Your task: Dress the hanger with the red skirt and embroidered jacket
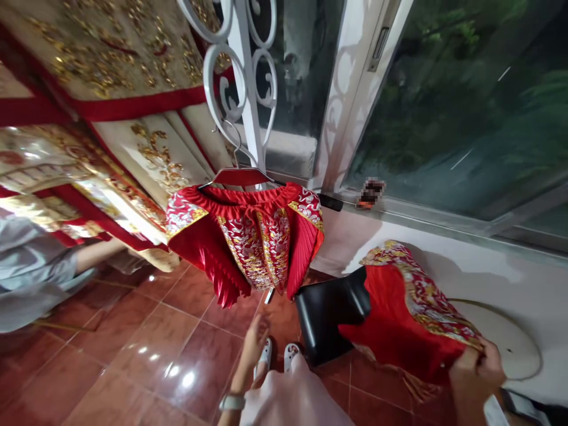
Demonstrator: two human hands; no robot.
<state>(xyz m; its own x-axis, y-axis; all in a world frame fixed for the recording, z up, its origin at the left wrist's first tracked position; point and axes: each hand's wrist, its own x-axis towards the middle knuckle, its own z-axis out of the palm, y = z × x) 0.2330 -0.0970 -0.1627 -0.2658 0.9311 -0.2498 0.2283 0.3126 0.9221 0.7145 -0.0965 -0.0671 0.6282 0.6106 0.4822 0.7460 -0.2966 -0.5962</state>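
Observation:
My right hand (481, 370) is closed on the edge of a red embroidered garment (390, 313), which spreads out to the left over part of a black chair. My left hand (257, 337), with a watch on its wrist, hangs in front of my body above the tiled floor. Its fingers are loosely bent and apart, with nothing visible in them. Ahead of it, a red embroidered skirt (252, 236) with pleated sides and a gathered waistband hangs on a hanger (239, 176) from a white scrolled metal stand (251, 77).
A black chair (331, 313) stands below the window wall, partly under the garment. Ornate cream, red and gold garments (115, 53) hang at the left. A person's arm (100, 254) reaches in there. A dark object (331, 202) lies on the windowsill. A round pale board (510, 337) leans at the right.

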